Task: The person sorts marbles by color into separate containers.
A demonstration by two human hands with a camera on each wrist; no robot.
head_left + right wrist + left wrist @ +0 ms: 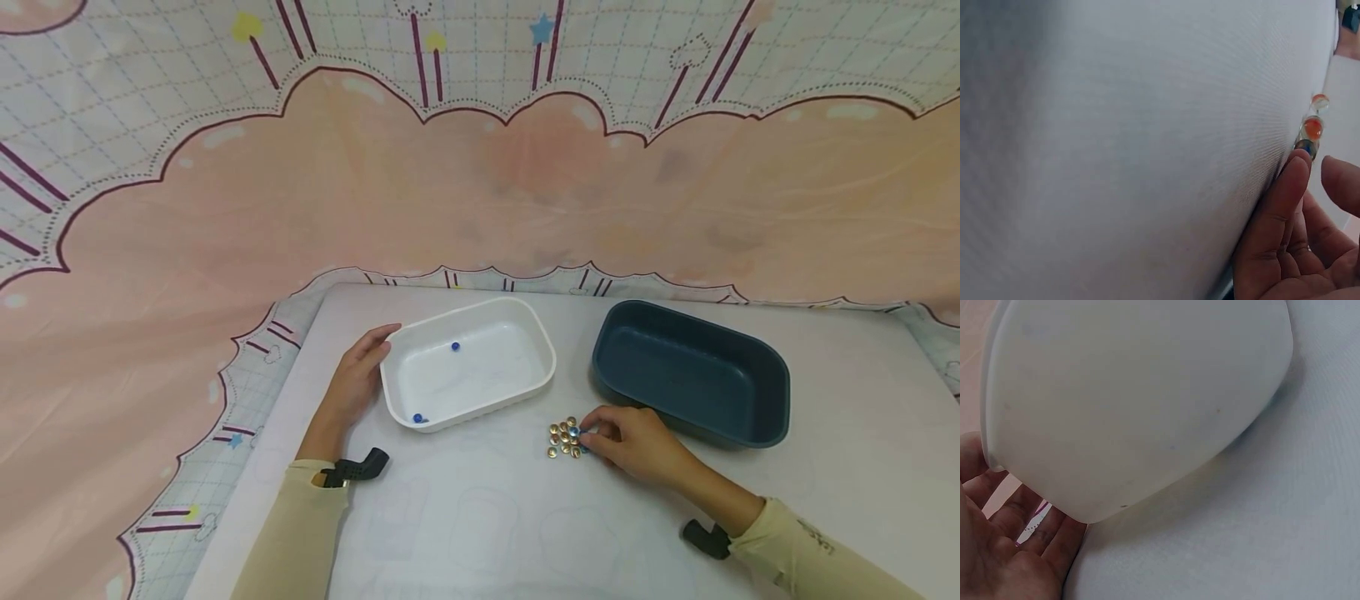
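My left hand (357, 375) touches the left end of the white tray (471, 417), fingertips at its rim. In the left wrist view its fingers (1016, 512) lie along the outer wall of the tray (1147, 412). Two small blue marbles (455, 346) lie apart inside it. My right hand (637, 442) is low over the table beside a cluster of amber and blue glass marbles (564, 438). In the right wrist view the thumb (1342, 181) stands apart from the forefinger, with orange-swirled marbles (1313, 129) just beyond the fingertips.
A dark blue tray (697, 367) stands behind the right hand, to the right of the white one. All of it sits on a white-covered table (480, 517). A patterned cloth (480, 192) hangs behind the table's far edge.
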